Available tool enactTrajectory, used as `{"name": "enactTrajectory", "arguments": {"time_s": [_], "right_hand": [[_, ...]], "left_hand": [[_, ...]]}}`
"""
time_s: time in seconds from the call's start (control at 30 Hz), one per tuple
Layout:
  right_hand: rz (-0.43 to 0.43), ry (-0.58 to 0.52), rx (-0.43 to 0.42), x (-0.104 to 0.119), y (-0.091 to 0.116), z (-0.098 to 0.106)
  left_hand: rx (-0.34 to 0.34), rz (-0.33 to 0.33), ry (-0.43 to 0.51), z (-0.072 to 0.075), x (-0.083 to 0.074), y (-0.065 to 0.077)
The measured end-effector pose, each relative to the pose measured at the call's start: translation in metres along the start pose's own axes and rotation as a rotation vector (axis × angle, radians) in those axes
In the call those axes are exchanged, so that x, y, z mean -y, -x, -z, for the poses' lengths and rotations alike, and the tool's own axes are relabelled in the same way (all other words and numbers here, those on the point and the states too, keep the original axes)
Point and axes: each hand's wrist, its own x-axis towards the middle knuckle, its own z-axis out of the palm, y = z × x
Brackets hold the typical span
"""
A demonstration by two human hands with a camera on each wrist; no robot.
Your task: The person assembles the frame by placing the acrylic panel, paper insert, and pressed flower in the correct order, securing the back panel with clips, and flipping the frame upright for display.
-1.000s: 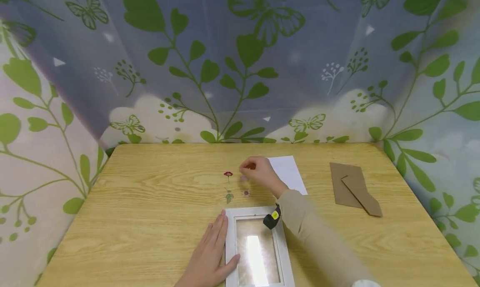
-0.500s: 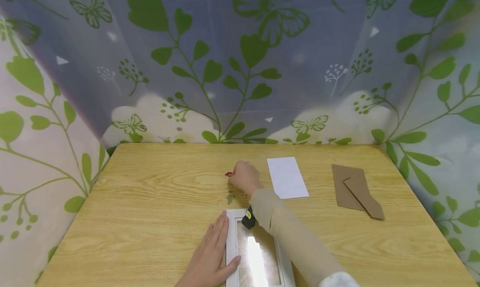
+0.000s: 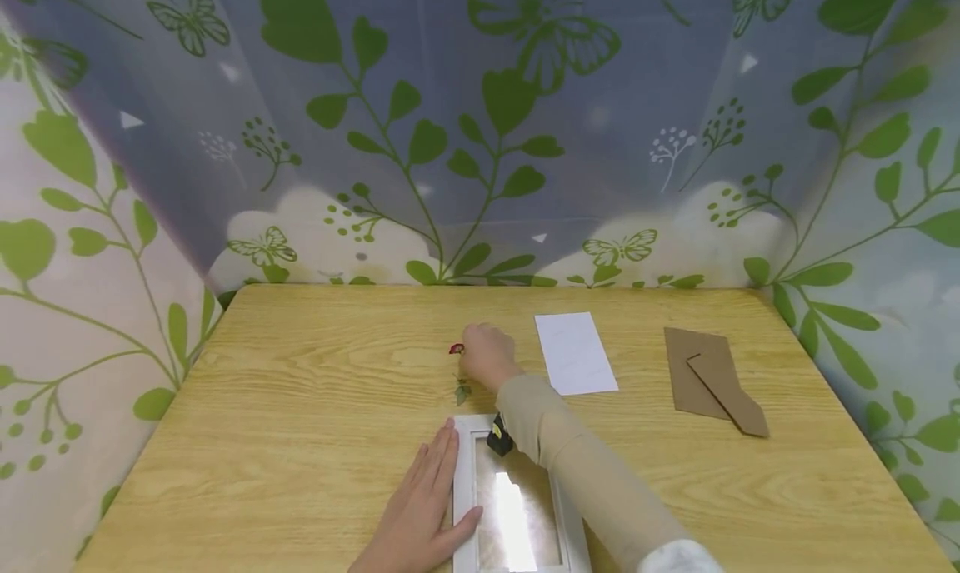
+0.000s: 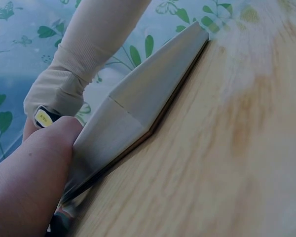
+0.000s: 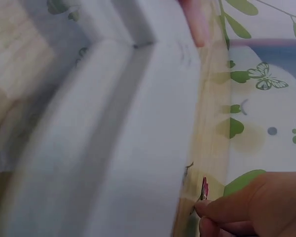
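My left hand lies with straight fingers along the left side of a white picture frame, thumb reaching over the frame's inner edge. The frame lies flat, its clear pane reflecting a bright strip of light. Beyond the frame, my right hand has thumb and forefinger together at the stem of a small red pressed flower; the right wrist view shows this pinch beside the red petals. A green leaf sprig lies just nearer me. Other pressed flowers are hidden under the right hand.
A white sheet of paper lies right of my right hand. Farther right is a brown backing board with its stand leg. A patterned curtain rises behind the table.
My right hand has moved left from the purple flower to the red flower, uncovering the white paper. Over the last half second it has barely moved. The left hand stays on the picture frame.
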Motion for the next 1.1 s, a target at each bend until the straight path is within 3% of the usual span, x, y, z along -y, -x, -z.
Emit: {"name": "enactTrajectory", "arguments": {"time_s": [0.63,1.1], "right_hand": [[0.065,0.234,0.028,0.011,0.000,-0.001],[0.095,0.215,0.000,0.003,0.000,0.006]], "left_hand": [[-0.031,-0.025,0.007,-0.001,0.001,0.000],[-0.015,-0.016,0.016,-0.001,0.001,0.000]]}}
